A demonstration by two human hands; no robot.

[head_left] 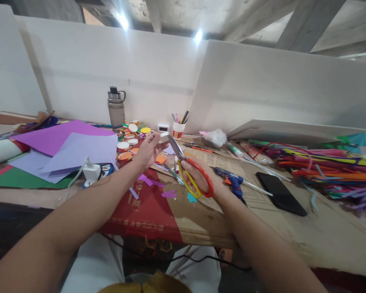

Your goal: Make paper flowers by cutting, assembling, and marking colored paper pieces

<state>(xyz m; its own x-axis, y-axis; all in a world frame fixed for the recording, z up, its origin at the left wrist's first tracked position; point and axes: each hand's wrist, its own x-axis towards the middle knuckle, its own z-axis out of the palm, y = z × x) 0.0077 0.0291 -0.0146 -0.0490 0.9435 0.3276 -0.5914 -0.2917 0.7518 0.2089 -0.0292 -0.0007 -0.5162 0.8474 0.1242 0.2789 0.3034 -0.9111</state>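
My left hand point(148, 152) is closed, pinching a small white piece with a rounded edge point(164, 137) between thumb and fingers; its exact kind is unclear. Scissors point(176, 149) with one red and one yellow handle loop are gripped by my right hand point(199, 176). Their blades point up and left, with the tips right beside the white piece; whether they touch it I cannot tell. Below the hands lie purple paper scraps point(151, 181) and a teal cut-out shape point(192, 197). Orange round pieces point(160, 159) and white-topped round pieces point(123, 146) sit around my left hand.
Purple sheets point(67, 138) and a white plug adapter point(92, 172) lie left. A bottle point(116, 110) and a pen cup point(179, 129) stand behind. To the right are a blue glue gun point(235, 183), a black phone point(280, 193) and colourful pipe cleaners point(329, 162).
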